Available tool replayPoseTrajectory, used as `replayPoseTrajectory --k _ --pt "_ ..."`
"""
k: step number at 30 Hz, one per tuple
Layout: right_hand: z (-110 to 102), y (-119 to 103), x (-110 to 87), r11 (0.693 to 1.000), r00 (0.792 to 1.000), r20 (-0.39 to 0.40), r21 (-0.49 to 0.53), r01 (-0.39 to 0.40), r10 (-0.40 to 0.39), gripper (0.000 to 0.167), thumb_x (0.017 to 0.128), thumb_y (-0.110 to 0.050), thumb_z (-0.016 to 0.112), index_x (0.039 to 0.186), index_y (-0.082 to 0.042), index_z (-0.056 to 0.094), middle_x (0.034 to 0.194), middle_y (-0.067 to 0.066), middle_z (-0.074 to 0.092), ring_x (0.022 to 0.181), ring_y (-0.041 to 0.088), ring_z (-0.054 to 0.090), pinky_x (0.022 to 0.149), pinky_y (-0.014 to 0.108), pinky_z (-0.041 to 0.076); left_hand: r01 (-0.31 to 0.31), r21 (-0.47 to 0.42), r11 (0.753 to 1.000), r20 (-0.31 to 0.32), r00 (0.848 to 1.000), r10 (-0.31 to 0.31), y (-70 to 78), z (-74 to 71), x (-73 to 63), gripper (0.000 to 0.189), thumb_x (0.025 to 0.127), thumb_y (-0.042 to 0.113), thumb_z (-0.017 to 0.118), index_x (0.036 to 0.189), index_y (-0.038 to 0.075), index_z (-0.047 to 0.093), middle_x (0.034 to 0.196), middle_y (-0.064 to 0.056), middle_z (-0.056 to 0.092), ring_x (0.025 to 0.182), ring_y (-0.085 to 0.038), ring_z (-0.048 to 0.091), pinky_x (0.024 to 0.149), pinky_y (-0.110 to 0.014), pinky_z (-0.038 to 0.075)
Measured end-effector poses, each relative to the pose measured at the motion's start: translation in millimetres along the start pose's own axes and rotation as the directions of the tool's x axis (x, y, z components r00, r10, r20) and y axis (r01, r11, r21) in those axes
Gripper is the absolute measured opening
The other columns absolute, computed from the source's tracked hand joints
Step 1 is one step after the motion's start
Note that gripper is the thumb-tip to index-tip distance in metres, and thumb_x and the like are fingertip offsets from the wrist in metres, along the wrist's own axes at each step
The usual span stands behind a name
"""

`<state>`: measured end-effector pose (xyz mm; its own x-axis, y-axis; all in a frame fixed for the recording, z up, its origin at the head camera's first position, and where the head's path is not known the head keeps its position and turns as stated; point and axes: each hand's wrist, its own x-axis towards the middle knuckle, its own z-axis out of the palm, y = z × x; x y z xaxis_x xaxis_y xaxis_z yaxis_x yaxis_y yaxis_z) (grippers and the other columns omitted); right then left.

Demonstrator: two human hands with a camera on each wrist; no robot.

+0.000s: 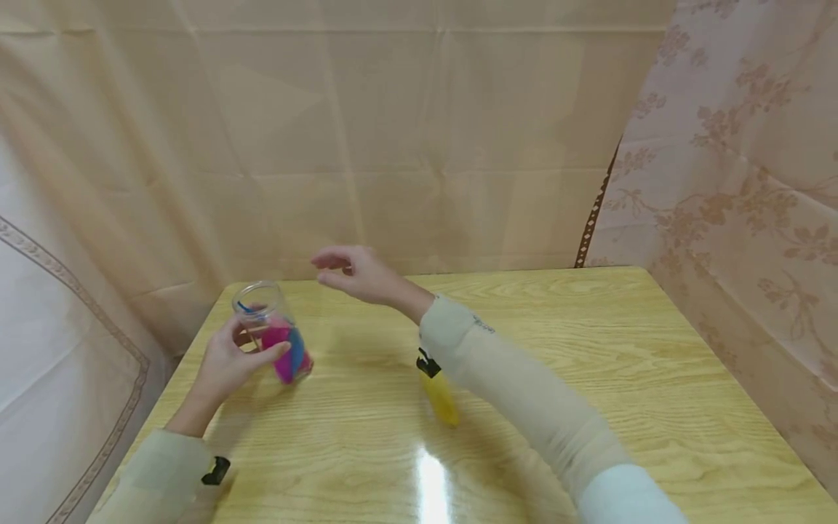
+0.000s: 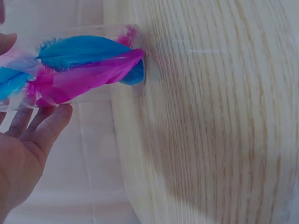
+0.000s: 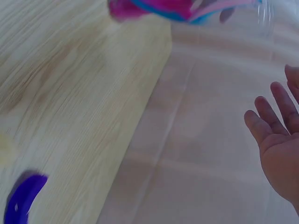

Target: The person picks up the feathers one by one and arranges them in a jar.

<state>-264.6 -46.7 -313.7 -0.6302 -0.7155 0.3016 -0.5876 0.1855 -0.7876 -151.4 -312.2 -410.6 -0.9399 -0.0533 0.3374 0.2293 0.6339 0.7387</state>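
At the left of the table, my left hand [image 1: 229, 356] grips a clear jar [image 1: 257, 298] round its side, thumb across the front. Inside lie pink feathers [image 2: 88, 79] and blue feathers [image 2: 84, 50]; the left wrist view shows them pressed along the wall. The jar's mouth has no lid on it. I cannot tell whether its base touches the table. My right hand [image 1: 360, 273], holding nothing, hovers right of the jar's mouth with fingers loosely bent. A purple feather [image 3: 23, 200] lies on the table in the right wrist view.
The wood-grain table [image 1: 353, 437] ends at a beige curtain [image 1: 393, 145] behind. A yellow piece [image 1: 440, 399], perhaps a feather, shows beside the right sleeve, partly behind a black wrist fitting [image 1: 428, 363]. Patterned cloth [image 1: 740, 182] hangs at the right.
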Motion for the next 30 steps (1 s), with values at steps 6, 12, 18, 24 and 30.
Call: replayPoseTrajectory --k 6,12,18,24,30 --pt "-21 24 -20.7 0.997 0.998 0.047 -0.054 -0.050 0.053 0.042 0.103 -0.018 0.062 0.143 -0.005 0.056 0.145 0.008 0.057 0.133 0.019 0.052 0.112 0.042 0.041 0.014 -0.013 1.000 0.013 1.000 -0.014 1.6 -0.3 -2.4 0.053 0.085 0.022 0.085 0.123 0.002 0.055 0.118 -0.018 0.064 0.106 -0.039 0.063 0.080 -0.009 0.049" --pt "-41 43 -45.6 0.970 0.989 0.110 -0.234 -0.072 0.100 0.049 0.103 -0.021 0.063 0.148 -0.005 0.050 0.151 0.008 0.051 0.140 0.024 0.045 0.114 0.041 0.038 0.023 -0.008 1.000 0.017 1.000 -0.023 4.7 0.0 -3.7 0.053 0.085 0.023 0.085 0.124 0.002 0.055 0.119 -0.018 0.063 0.107 -0.040 0.063 0.080 -0.009 0.048" --pt "-56 59 -75.2 0.929 0.975 0.122 -0.345 -0.131 0.183 0.053 0.102 -0.025 0.064 0.149 -0.005 0.049 0.152 0.011 0.049 0.142 0.030 0.041 0.117 0.044 0.033 0.031 -0.023 0.999 0.019 0.999 -0.031 6.6 -0.4 -5.1 0.054 0.087 0.023 0.084 0.127 0.003 0.054 0.121 -0.018 0.062 0.107 -0.041 0.062 0.078 -0.009 0.049" --pt "-73 72 -107.6 0.894 0.956 0.028 -0.365 -0.262 0.291 0.053 0.100 -0.024 0.066 0.145 0.000 0.051 0.147 0.016 0.053 0.133 0.039 0.050 0.111 0.049 0.040 0.023 -0.014 1.000 0.014 1.000 -0.023 5.0 0.8 -6.8 0.056 0.086 0.023 0.085 0.129 0.003 0.056 0.121 -0.017 0.062 0.108 -0.040 0.062 0.078 -0.009 0.049" --pt "-87 91 -138.5 0.825 0.911 -0.053 -0.404 -0.395 0.410 0.052 0.099 -0.027 0.066 0.138 0.006 0.056 0.133 0.023 0.062 0.120 0.039 0.060 0.103 0.050 0.047 0.031 -0.006 1.000 0.018 0.999 -0.031 5.3 0.9 -9.4 0.056 0.086 0.024 0.084 0.130 0.003 0.055 0.120 -0.018 0.062 0.109 -0.043 0.061 0.079 -0.008 0.047"
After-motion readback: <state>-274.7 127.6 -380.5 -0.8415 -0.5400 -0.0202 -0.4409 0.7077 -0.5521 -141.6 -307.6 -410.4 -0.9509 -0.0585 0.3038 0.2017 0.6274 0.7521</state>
